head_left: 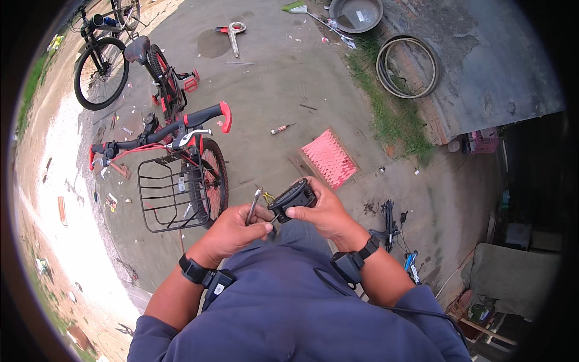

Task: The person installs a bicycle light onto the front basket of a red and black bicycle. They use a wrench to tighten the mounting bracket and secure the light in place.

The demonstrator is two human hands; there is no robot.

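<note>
In front of my body, my right hand [325,212] is closed round a black bicycle pedal [292,198] with a ridged oval face. A thin metal rod, which looks like its spindle, points from the pedal toward my left fingers. My left hand [241,228] is closed on a slim silver metal tool [254,202] that stands up between thumb and fingers; its lower end is hidden in the grip. The fingertips of my left hand are close by the pedal's near end. Just behind the pedal lies something with yellow handles [268,197], partly covered.
To the left stands a small black-and-red bicycle [181,130] with a wire basket [175,196]; another bicycle [102,66] is behind it. A pink woven stool [330,158] and a screwdriver [282,128] are ahead. Coiled hose [381,66] and a basin [356,13] lie farther right.
</note>
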